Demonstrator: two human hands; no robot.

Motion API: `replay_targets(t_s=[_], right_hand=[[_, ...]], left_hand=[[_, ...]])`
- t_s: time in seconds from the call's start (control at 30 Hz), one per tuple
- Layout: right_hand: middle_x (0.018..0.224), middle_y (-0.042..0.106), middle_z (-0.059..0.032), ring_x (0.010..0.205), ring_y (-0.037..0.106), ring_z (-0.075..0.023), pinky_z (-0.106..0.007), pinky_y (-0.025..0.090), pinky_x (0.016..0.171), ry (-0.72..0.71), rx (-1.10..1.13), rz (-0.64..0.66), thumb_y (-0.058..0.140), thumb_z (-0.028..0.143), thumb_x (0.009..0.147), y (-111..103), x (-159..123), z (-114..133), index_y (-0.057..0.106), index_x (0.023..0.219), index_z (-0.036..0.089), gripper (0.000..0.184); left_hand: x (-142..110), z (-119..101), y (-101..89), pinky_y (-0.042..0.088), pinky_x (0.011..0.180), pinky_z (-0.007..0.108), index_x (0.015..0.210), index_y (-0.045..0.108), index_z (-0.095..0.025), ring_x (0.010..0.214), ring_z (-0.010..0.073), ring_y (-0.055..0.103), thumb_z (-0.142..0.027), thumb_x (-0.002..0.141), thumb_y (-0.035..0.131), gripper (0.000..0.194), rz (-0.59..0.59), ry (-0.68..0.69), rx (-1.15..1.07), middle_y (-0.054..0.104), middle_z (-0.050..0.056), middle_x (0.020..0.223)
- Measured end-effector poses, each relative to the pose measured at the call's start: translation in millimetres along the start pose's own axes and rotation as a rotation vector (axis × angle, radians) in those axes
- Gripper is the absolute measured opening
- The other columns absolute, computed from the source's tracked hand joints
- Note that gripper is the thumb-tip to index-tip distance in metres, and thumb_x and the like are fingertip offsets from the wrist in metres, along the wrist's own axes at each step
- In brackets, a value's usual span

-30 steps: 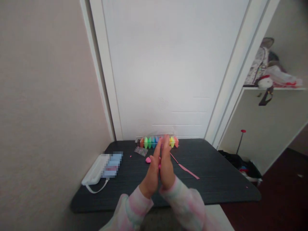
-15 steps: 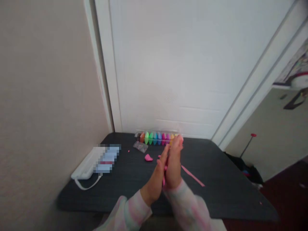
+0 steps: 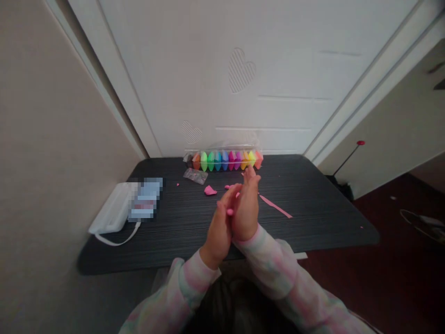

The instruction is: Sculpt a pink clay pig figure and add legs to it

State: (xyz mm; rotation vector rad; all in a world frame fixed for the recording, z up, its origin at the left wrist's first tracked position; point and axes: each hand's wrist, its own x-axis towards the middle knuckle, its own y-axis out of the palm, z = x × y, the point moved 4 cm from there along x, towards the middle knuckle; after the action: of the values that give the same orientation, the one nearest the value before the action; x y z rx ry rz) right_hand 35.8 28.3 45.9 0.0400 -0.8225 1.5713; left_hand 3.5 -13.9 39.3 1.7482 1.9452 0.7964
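Above the dark table, my left hand (image 3: 219, 228) and my right hand (image 3: 246, 204) are laid palm to palm, fingers stretched out and pointing away from me. Pink modelling clay (image 3: 230, 212) is held between the palms; a rounded bit shows at the thumb side, and the rest is hidden. Beyond the hands lies a small pink clay lump (image 3: 210, 190), left of another pink bit (image 3: 227, 187). A flat pink clay strip (image 3: 275, 206) stretches along the table to the right of my right hand.
A clear tray of clay pieces in many colours (image 3: 218, 160) stands at the table's back edge against a white door (image 3: 278, 69). Before it lies a crumpled clear wrapper (image 3: 195, 176). On the left are a white device (image 3: 113, 208), a cable (image 3: 118, 243) and a blurred-out card or screen (image 3: 146, 197).
My view has tilted downward, so the table sits higher in the picture. My palms stay together around the clay, with a rounded pink bit now showing more plainly at the thumb side.
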Motion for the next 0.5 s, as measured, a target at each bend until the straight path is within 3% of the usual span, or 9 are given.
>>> replay_targets(t_s=[0.1, 0.17, 0.27, 0.33, 0.43, 0.5], right_hand=[[0.142, 0.024, -0.0087, 0.131, 0.025, -0.0163, -0.043, 0.031, 0.102, 0.254, 0.252, -0.244, 0.0, 0.041, 0.09, -12, 1, -11, 0.012, 0.136, 0.024, 0.051], [0.137, 0.033, -0.0082, 0.127, 0.033, -0.0152, -0.04, 0.034, 0.1, 0.325, 0.388, -0.308, 0.009, 0.042, 0.091, -19, -3, -15, 0.024, 0.13, 0.024, 0.046], [0.128, 0.042, -0.0095, 0.119, 0.043, -0.0151, -0.037, 0.039, 0.095, 0.194, 0.331, -0.195, 0.02, 0.04, 0.09, -40, -5, -24, 0.031, 0.124, 0.023, 0.039], [0.12, 0.049, -0.0091, 0.111, 0.049, -0.0164, -0.036, 0.042, 0.091, 0.154, 0.288, -0.122, 0.033, 0.039, 0.087, -61, -9, -39, 0.042, 0.114, 0.023, 0.032], [0.094, 0.061, -0.0065, 0.089, 0.058, -0.0187, -0.037, 0.045, 0.082, 0.13, 0.179, 0.03, 0.051, 0.032, 0.08, -90, -21, -63, 0.058, 0.095, 0.021, 0.02], [0.086, 0.063, -0.0058, 0.079, 0.058, -0.0181, -0.036, 0.047, 0.076, 0.094, 0.103, 0.106, 0.055, 0.028, 0.078, -100, -32, -68, 0.061, 0.09, 0.02, 0.015]], left_hand=[[2, 11, -6.9, 0.038, 0.094, 0.027, 0.083, 0.063, -0.016, 0.095, 0.0141, 0.057, -0.036, 0.081, 0.048, 0.025, -0.267, -0.085, -0.261, 0.064, 0.004, 0.091], [8, 7, -12.1, 0.045, 0.077, 0.025, 0.071, 0.059, -0.015, 0.071, 0.0101, 0.058, -0.032, 0.083, 0.04, 0.029, -0.325, -0.142, -0.33, 0.06, 0.001, 0.07], [13, -8, -24.5, 0.042, 0.054, 0.021, 0.069, 0.056, -0.014, 0.053, 0.0081, 0.05, -0.037, 0.083, 0.033, 0.035, -0.321, -0.219, -0.356, 0.051, 0.0, 0.06], [13, -17, -32.9, 0.039, 0.048, 0.02, 0.073, 0.056, -0.013, 0.049, 0.0078, 0.047, -0.036, 0.081, 0.036, 0.032, -0.31, -0.244, -0.332, 0.05, 0.0, 0.059], [10, -21, -38.3, 0.041, 0.052, 0.02, 0.084, 0.056, -0.013, 0.054, 0.0082, 0.051, -0.02, 0.075, 0.044, 0.017, -0.306, -0.253, -0.249, 0.054, 0.001, 0.064], [8, -15, -34.7, 0.045, 0.061, 0.022, 0.091, 0.055, -0.014, 0.063, 0.0097, 0.057, -0.011, 0.072, 0.046, 0.021, -0.299, -0.26, -0.176, 0.06, 0.003, 0.071]])
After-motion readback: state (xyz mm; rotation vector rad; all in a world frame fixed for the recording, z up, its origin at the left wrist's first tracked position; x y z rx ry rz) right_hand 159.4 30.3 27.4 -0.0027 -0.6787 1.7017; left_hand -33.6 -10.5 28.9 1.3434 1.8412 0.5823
